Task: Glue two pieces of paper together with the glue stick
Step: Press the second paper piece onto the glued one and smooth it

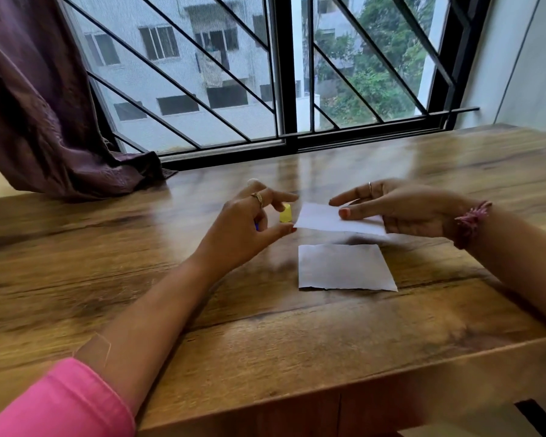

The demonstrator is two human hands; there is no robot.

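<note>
Raised paper (334, 220) in right hand's (401, 212) grip, above table (265, 326).

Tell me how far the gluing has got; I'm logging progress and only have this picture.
Done: the yellow cap stands alone on the wooden table, so the glue stick seems uncapped. In hand: both hands hold one paper piece above the table, right hand pinching it, left hand at its corner. Left: bringing it onto the second paper piece, which lies flat and separate. Whether glue is applied cannot be seen.
</note>
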